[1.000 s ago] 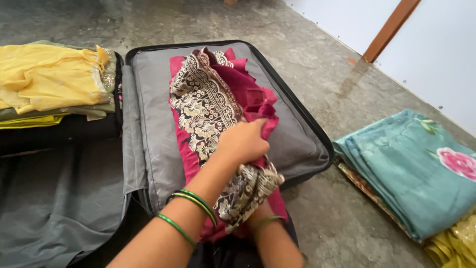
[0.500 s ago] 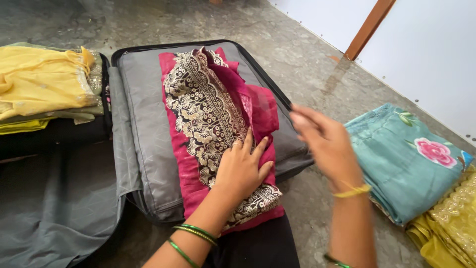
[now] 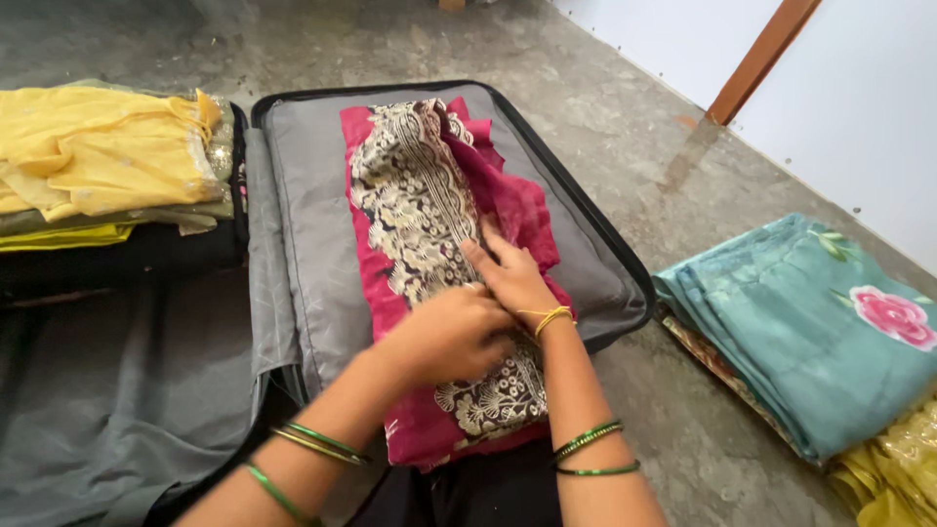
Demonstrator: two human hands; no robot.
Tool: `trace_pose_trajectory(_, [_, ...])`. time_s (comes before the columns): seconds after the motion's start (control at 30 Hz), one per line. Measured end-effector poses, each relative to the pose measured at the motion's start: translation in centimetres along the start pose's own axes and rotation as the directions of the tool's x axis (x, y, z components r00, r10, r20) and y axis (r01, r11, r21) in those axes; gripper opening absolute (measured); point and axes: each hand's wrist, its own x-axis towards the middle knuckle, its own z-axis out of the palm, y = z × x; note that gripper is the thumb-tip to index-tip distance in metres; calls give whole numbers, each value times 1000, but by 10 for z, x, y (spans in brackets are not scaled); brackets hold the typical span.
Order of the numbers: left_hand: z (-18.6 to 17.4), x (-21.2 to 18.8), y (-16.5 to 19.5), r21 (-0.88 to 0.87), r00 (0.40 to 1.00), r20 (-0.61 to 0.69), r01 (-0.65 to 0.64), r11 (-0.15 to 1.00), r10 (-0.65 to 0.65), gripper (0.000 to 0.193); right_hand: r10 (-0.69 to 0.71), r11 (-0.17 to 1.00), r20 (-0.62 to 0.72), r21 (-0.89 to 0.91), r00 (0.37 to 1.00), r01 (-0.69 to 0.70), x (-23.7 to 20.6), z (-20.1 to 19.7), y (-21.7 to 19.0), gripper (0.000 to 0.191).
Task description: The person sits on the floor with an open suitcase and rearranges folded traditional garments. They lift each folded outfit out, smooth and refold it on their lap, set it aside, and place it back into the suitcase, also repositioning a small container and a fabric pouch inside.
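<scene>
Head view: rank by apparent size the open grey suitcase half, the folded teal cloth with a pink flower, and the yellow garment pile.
1. Open grey suitcase half, largest.
2. Folded teal cloth with a pink flower.
3. Yellow garment pile.
The last two look close; both are cut off by the frame edge, so their order is unsure.

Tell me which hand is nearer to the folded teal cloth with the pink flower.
Right. The right hand rests on the pink garment, on the side toward the teal cloth; the left hand lies farther away.

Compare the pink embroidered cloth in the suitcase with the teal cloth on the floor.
The pink embroidered cloth lies inside the grey suitcase under both hands; the teal cloth rests untouched on the floor. The pink embroidered cloth carries a cream patterned band, the teal cloth a pink flower. Both are folded.
</scene>
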Motion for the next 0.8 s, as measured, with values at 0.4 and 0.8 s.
trace_pose_trajectory(0.4, [-69,28,-94,264,775,-400,608,749,-489,103,125,930,-266,-303,956,-206,-30,22,-18,110])
trace_pose_trajectory(0.8, [-45,121,-114,533,695,85,573,622,-714,88,277,952,-451,7,848,-307,-40,12,-10,138])
